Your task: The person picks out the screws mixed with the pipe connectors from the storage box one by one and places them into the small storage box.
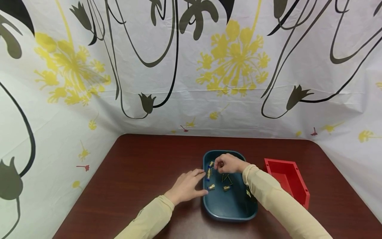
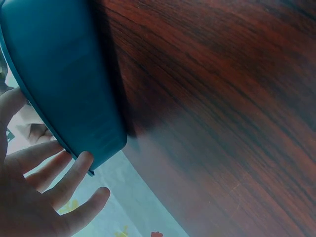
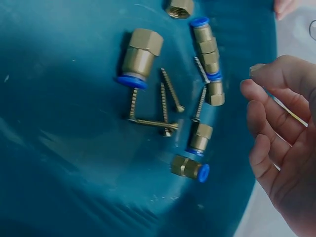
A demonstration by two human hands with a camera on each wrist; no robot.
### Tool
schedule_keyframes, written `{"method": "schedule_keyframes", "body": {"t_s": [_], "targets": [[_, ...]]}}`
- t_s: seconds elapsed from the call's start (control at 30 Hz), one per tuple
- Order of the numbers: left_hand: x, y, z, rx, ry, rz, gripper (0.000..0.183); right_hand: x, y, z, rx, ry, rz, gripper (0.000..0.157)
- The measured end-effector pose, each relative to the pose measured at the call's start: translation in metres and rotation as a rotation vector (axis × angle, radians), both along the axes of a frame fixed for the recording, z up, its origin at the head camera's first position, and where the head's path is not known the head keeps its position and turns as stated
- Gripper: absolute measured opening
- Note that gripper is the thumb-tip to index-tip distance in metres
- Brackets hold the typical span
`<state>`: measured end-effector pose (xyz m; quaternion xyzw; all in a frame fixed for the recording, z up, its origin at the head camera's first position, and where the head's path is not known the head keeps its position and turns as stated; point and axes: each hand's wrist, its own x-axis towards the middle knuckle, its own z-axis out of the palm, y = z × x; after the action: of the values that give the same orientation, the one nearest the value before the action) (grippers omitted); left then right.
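Note:
Inside the blue tray lie several brass push-in fittings with blue collars, among them a larger fitting and a smaller one. Several screws are scattered between them. My right hand hovers over the tray's far part. Its fingers are loosely bent, the thumb close to the index finger, and no object shows between them in the right wrist view. My left hand has its fingers spread and touches the tray's left rim, as the left wrist view also shows.
A red bin stands to the right of the tray, partly behind the right sleeve. Both rest on a dark brown wooden table. A white cloth with a flower print hangs behind the table.

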<state>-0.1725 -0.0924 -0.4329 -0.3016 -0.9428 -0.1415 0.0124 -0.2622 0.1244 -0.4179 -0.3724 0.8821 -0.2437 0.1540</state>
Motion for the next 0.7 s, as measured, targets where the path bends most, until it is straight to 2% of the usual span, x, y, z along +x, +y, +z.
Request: {"method": "schedule_keyframes", "body": {"t_s": [0.5, 0.7], "targets": [[0.001, -0.001, 0.0, 0.008, 0.001, -0.004, 0.064, -0.001, -0.002, -0.021, 0.1, -0.056, -0.1, 0.015], [0.002, -0.001, 0.001, 0.012, -0.003, -0.005, 0.064, 0.001, -0.001, -0.025, 0.129, -0.061, -0.092, 0.017]]}}
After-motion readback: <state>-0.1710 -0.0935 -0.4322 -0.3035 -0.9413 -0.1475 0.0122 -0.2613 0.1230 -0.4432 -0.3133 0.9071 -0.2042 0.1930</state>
